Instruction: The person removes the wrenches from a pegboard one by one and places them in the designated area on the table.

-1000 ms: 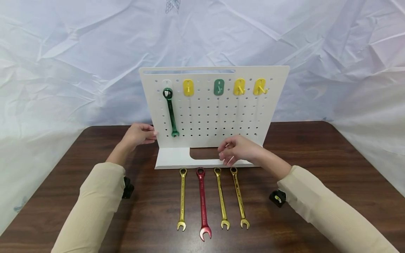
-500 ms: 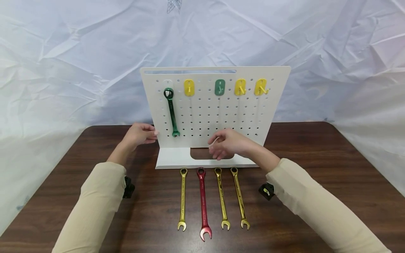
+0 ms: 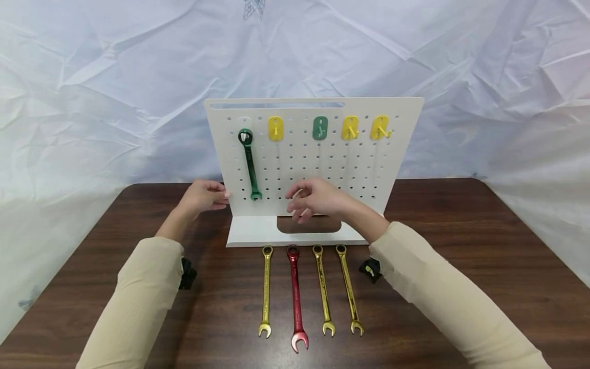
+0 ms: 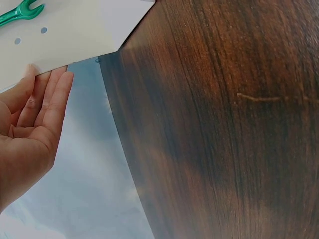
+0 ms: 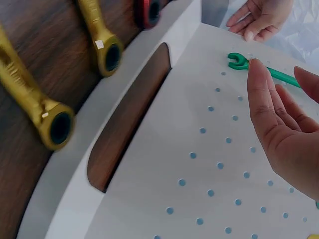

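Observation:
My left hand (image 3: 202, 197) holds the left edge of a white pegboard (image 3: 318, 174), thumb on the front; in the left wrist view the fingers (image 4: 59, 99) reach behind the edge. My right hand (image 3: 318, 197) hovers before the board's lower middle, fingers loosely bent, holding nothing. A green wrench (image 3: 251, 166) hangs at the board's left from a white hook (image 3: 244, 122). Its open end shows beyond my right fingertips in the right wrist view. On the table in front lie a red wrench (image 3: 296, 297) and three yellow wrenches, the leftmost yellow wrench (image 3: 266, 292) beside the red one.
Bare hooks sit along the board's top: a yellow hook (image 3: 275, 128), a green hook (image 3: 320, 128) and two more yellow ones at right. The board's white base (image 3: 253, 230) rests on a dark wooden table (image 3: 438, 220). A pale cloth (image 3: 138, 77) hangs behind.
My right hand has moved left and slightly up across the board's front, from its lower right to its middle. The left hand and the wrenches stay where they were.

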A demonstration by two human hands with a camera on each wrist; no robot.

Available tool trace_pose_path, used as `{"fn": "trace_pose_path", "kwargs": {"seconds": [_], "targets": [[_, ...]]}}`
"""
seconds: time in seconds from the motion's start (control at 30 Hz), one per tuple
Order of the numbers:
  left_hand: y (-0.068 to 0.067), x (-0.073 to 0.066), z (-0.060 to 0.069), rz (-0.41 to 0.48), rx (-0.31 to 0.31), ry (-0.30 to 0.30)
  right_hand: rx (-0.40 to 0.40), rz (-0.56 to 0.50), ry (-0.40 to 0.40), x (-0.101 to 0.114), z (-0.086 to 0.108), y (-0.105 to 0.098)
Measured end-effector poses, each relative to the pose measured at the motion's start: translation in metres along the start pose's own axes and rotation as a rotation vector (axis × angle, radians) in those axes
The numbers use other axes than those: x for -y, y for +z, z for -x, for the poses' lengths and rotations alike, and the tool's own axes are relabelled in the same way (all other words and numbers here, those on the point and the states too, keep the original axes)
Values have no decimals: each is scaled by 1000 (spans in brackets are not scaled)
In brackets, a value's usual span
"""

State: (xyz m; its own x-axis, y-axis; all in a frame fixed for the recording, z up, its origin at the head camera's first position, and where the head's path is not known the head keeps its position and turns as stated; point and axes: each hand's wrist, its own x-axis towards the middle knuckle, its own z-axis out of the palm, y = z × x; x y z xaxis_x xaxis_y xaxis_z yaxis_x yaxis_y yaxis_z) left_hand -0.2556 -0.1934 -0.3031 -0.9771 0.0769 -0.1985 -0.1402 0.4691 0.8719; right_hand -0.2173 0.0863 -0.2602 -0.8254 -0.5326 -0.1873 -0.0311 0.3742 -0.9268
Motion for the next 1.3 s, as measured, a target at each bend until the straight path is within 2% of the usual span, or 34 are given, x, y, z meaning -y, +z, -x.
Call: {"fn": "trace_pose_path", "kwargs": {"seconds": [0.73,0.93,1.3], "targets": [[1,-1,0,-8,9,-7,-75,-18,-101,27,-26,9],[1,-1,-1,-3,7,-3,-103,-43,-100,34,-32,10],[2,-1,0,-14,8,7,-161,-7,-113,48,-41,17]]}}
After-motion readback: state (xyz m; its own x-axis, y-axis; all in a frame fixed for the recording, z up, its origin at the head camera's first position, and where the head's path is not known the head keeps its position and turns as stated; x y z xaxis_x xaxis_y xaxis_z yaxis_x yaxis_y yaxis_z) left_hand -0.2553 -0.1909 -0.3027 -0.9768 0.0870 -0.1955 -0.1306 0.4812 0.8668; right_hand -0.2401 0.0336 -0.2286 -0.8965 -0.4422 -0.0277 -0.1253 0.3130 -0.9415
